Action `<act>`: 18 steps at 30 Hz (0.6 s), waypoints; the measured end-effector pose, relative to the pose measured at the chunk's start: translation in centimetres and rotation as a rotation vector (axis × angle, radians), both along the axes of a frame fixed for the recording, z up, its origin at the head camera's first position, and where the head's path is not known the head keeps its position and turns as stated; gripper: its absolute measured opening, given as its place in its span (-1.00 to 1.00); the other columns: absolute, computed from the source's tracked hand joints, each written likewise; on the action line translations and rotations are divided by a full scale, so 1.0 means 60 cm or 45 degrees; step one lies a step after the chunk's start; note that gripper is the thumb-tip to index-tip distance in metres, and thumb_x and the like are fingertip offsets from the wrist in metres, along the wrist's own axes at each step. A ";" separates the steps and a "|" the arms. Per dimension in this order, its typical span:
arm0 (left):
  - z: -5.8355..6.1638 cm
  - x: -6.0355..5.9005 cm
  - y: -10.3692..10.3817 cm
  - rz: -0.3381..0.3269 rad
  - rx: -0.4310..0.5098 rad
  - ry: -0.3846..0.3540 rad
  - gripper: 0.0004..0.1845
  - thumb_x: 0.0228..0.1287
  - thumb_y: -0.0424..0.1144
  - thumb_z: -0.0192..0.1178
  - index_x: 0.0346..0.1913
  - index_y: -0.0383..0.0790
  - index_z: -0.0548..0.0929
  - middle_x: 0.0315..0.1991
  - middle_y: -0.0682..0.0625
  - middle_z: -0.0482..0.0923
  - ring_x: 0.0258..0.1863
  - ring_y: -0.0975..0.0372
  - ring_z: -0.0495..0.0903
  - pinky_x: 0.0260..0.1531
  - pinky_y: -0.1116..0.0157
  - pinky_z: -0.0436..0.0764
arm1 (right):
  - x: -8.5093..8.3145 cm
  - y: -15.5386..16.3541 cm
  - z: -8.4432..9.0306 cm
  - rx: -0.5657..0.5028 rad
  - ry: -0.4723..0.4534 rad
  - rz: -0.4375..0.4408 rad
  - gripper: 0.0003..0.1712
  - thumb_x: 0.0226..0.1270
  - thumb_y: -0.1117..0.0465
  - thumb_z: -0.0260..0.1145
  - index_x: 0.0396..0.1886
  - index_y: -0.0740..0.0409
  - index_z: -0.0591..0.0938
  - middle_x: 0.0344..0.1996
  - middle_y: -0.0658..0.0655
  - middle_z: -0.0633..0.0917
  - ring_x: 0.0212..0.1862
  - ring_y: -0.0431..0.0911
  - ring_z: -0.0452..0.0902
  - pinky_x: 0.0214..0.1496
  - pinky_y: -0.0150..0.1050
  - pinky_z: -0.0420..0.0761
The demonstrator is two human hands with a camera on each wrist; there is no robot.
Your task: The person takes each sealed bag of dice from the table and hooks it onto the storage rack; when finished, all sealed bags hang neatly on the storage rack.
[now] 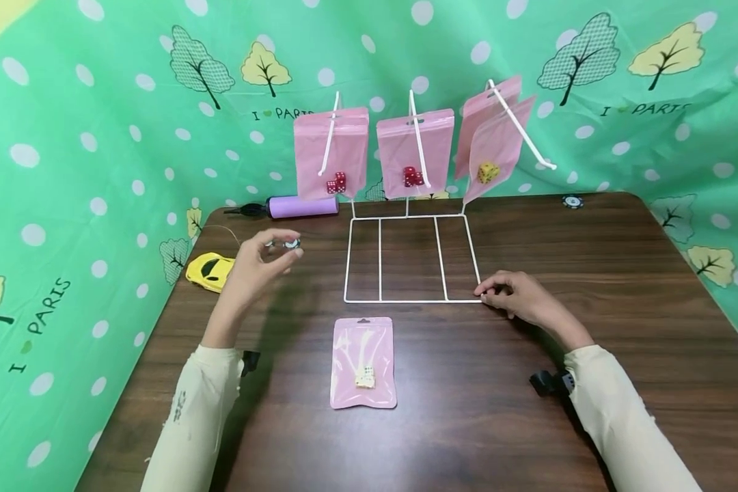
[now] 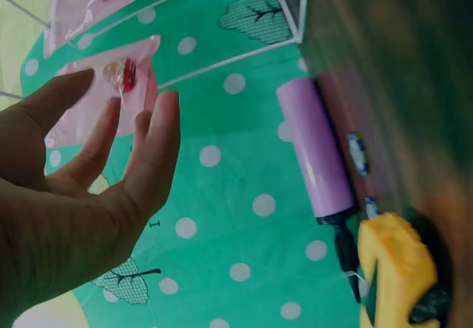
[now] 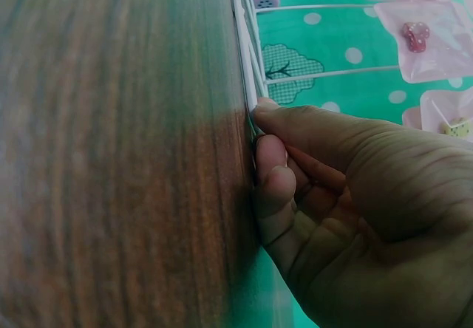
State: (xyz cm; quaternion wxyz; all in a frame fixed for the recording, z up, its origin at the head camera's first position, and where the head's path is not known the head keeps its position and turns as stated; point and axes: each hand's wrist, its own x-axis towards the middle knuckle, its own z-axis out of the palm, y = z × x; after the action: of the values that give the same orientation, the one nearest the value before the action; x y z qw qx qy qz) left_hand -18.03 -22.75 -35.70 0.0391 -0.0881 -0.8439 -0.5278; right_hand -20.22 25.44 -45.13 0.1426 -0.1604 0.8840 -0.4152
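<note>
My left hand (image 1: 275, 251) is raised above the table's left side with relaxed, spread fingers and holds nothing; the left wrist view shows the left hand (image 2: 126, 99) empty. A small blue-and-white chip (image 1: 292, 243) lies just past its fingertips, also seen as the chip (image 2: 357, 153) on the wood. My right hand (image 1: 484, 294) pinches the front right corner of the white wire rack (image 1: 406, 299); thumb and forefinger sit on the rack's wire (image 3: 247, 69). A pink pouch (image 1: 364, 363) with pale dice lies flat in front of the rack.
Three hooks on the rack carry pink pouches: red dice (image 1: 337, 182), red dice (image 1: 413, 177), yellow dice (image 1: 487, 172). A purple pump (image 1: 301, 206) and yellow toy car (image 1: 210, 270) lie at the left. Another chip (image 1: 572, 201) is far right. Green cloth walls surround the table.
</note>
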 end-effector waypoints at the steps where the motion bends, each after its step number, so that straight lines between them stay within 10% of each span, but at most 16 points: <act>1: -0.003 0.007 0.000 -0.010 -0.024 -0.019 -0.64 0.52 -0.36 0.37 0.26 -0.44 0.66 0.23 -0.30 0.62 -0.05 0.26 0.72 -0.10 0.27 0.78 | 0.000 0.000 0.001 0.000 -0.004 -0.002 -0.80 0.61 0.30 0.35 0.06 0.30 0.77 -0.19 0.13 0.62 -0.45 -0.14 0.46 -0.48 -0.23 0.56; 9: -0.028 0.062 -0.003 -0.045 -0.113 -0.151 -0.58 0.53 -0.32 0.38 0.31 -0.44 0.62 0.26 -0.37 0.62 0.10 -0.12 0.72 -0.10 0.26 0.77 | -0.003 -0.002 0.000 0.001 -0.009 0.007 -0.80 0.61 0.31 0.35 0.07 0.32 0.77 -0.19 0.14 0.62 -0.42 -0.13 0.46 -0.47 -0.22 0.58; 18: -0.066 0.117 0.009 0.008 -0.027 -0.256 -0.59 0.52 -0.38 0.37 0.31 -0.48 0.59 0.19 -0.43 0.59 -0.01 -0.09 0.72 -0.11 0.02 0.80 | -0.006 -0.003 -0.002 -0.014 -0.016 0.005 -0.78 0.61 0.31 0.35 0.08 0.34 0.76 -0.19 0.14 0.62 -0.45 -0.15 0.46 -0.48 -0.23 0.57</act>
State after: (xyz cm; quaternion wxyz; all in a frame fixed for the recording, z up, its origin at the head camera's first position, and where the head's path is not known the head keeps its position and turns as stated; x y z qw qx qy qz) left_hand -11.00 -22.22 -39.67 -0.0452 -0.0325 -0.8493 -0.5249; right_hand -20.57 25.23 -45.28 0.1482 -0.1603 0.8804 -0.4209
